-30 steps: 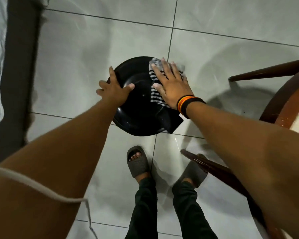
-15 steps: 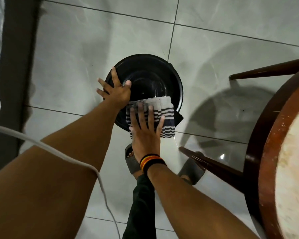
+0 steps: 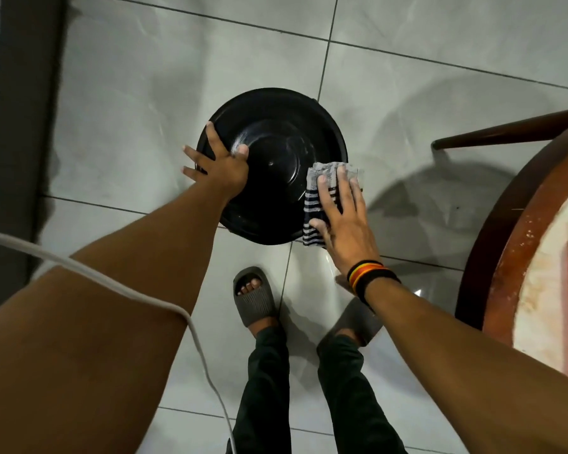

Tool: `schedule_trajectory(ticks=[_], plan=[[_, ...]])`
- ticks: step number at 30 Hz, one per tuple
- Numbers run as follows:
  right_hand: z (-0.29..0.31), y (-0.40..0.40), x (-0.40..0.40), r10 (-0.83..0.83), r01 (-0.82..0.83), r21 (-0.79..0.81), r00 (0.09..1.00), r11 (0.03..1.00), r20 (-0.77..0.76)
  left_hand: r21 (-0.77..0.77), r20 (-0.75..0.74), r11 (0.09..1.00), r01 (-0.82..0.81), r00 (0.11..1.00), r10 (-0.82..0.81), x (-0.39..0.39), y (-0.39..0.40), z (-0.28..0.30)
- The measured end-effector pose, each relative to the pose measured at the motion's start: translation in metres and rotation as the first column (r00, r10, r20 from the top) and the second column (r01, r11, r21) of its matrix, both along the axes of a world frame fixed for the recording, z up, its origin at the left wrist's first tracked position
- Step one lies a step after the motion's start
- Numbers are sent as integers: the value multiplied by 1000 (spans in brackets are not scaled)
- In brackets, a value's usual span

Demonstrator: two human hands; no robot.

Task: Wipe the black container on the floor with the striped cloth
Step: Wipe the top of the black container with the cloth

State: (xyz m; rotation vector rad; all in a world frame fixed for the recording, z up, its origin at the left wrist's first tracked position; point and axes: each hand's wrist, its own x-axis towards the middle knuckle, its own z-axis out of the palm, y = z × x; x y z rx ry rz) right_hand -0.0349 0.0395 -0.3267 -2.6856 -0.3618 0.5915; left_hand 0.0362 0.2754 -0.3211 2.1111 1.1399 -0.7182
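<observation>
While the container [image 3: 273, 165] sat on the tiled floor [image 3: 112, 109] at centre frame, apparently bottom-up with its round base facing the camera, both hands were on it. Left hand [image 3: 218, 167] lay at its 9 o'clock edge, thumb pressed onto the dark base and fingers spread down over the side: a bracing hold, not a closed fist. Right hand [image 3: 340, 214] lay flat at about 4 o'clock, fingers extended and slightly splayed, pressing the cloth [image 3: 322, 198] against the container's sloping side; nothing was pinched, the cloth was only trapped under palm and fingers. Cloth's lower end hung past the rim toward the floor.

Judgement: wiping was in progress on the right flank.

Risks noted:
- Cloth could slip out from under the flat palm on the smooth black surface, since no finger curled around it; the hand would then rub bare plastic.
- Container could skate on the glossy tile if the right hand pushed sideways harder than the left braced.
- Table [image 3: 505, 257] stood close at 3 o'clock, one leg [image 3: 512, 129] reaching toward the container; a wide sweep might knock a knuckle or elbow on it.
- White cable [image 3: 191, 326] draped over the left forearm could snag during a turn.
</observation>
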Motion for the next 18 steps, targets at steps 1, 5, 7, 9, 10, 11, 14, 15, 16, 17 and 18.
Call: schedule_trajectory(ticks=[1,5,7,9,10,11,14,15,16,17,18], plan=[[2,-2,-1,-15,15,17,1000,1000,1,1,-5,1000,1,1000,-1,0,-1,2],[10,-8,-8,-37,36,26,999,999,32,1,-33,1000,14,999,-14,0,-1,5],[11,-12,-19,-91,91,8,996,996,11,-6,-43,1000,20,999,-20,0,0,7],[12,-17,-28,-246,246,-1,968,969,-55,-12,-30,1000,22,999,-23,0,-1,8],[13,-16,-30,-358,361,17,929,932,-88,-15,-24,1000,23,999,-23,0,-1,9],[16,-13,-30,-472,479,47,874,876,-113,-13,-26,1000,28,999,-28,0,-2,10],[31,3,-22,-698,706,156,707,691,-110,-19,-52,999,36,998,-37,-4,-3,19],[40,8,-19,-717,717,207,691,666,-85,-2,-45,999,45,998,-45,-6,-4,25],[50,15,-16,-712,700,269,699,662,-66,41,-21,997,65,998,-64,-9,-5,32],[59,19,-13,-695,671,324,717,666,-56,104,40,990,97,994,-102,-13,-8,39],[71,22,-8,-677,644,365,735,672,-50,151,152,980,131,976,-154,-17,-13,51]])
